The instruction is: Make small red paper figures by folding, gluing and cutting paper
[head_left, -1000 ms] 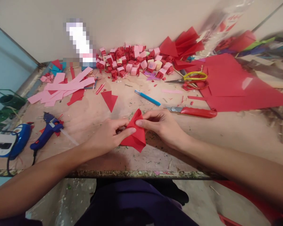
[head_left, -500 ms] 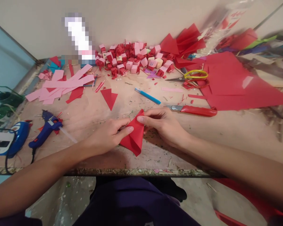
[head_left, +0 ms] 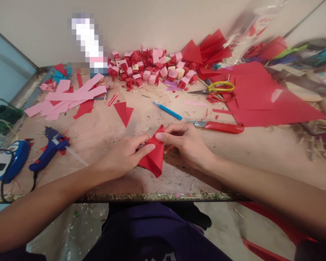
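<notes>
A piece of red paper [head_left: 155,159], curled over into a cone-like fold, is held between both hands above the near part of the table. My left hand [head_left: 133,150] pinches its left side, thumb on top and the other fingers hidden behind. At the upper tip, my right hand [head_left: 183,139] grips the paper between thumb and fingers. Just beyond the hands lie a blue pen [head_left: 167,110] and a red utility knife [head_left: 222,127] with its blade out. A small cut piece of red paper [head_left: 124,113] rests to the left of the pen.
Pink paper strips [head_left: 70,96] lie at the left, with a blue glue gun [head_left: 49,148] nearer me. Small red and pink paper cubes [head_left: 149,69] are heaped against the wall. Yellow-handled scissors [head_left: 220,87] and large red sheets [head_left: 266,94] lie at the right.
The view has shifted slightly, so most things on the table appear a little further left. Both hands keep their hold on the red paper, with hardly any change in its fold.
</notes>
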A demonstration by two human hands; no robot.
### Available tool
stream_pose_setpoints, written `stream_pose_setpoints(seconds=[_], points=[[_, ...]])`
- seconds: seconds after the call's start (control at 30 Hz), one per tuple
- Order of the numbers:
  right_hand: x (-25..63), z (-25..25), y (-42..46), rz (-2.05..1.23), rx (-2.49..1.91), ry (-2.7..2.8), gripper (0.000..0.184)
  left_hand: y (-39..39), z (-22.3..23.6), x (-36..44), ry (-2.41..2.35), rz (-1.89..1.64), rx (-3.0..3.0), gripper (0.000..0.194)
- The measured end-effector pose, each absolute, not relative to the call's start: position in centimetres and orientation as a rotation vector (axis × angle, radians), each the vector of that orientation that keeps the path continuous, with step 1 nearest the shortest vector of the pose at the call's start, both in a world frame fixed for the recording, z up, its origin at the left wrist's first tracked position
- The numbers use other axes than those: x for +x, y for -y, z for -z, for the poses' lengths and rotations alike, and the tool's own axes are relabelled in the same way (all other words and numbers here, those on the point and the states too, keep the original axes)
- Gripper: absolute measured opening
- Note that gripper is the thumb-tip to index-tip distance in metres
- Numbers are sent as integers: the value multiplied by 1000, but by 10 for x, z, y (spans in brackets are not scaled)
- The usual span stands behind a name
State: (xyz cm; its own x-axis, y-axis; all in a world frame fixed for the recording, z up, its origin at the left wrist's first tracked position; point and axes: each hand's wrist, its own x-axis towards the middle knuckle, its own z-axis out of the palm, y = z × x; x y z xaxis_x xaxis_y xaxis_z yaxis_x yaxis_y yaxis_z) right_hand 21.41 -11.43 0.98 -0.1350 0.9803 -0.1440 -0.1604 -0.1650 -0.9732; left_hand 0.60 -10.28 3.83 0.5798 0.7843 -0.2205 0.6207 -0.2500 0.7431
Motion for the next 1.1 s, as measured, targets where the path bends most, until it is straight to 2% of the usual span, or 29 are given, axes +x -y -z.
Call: stream_pose_setpoints(seconds=[0.27, 0.73, 1.1], points=[[221, -14, 114, -1616, -1138, 1324, 24, 103, -42, 5, -1134, -282, 2038, 31], [221, -13, 112, -1614, -1083, 1253, 31, 101, -37, 2, -1053, -240, 2067, 29], [221, -7, 110, -1592, -1002, 1123, 27, 101, -32, 1, -975, -284, 2051, 29]])
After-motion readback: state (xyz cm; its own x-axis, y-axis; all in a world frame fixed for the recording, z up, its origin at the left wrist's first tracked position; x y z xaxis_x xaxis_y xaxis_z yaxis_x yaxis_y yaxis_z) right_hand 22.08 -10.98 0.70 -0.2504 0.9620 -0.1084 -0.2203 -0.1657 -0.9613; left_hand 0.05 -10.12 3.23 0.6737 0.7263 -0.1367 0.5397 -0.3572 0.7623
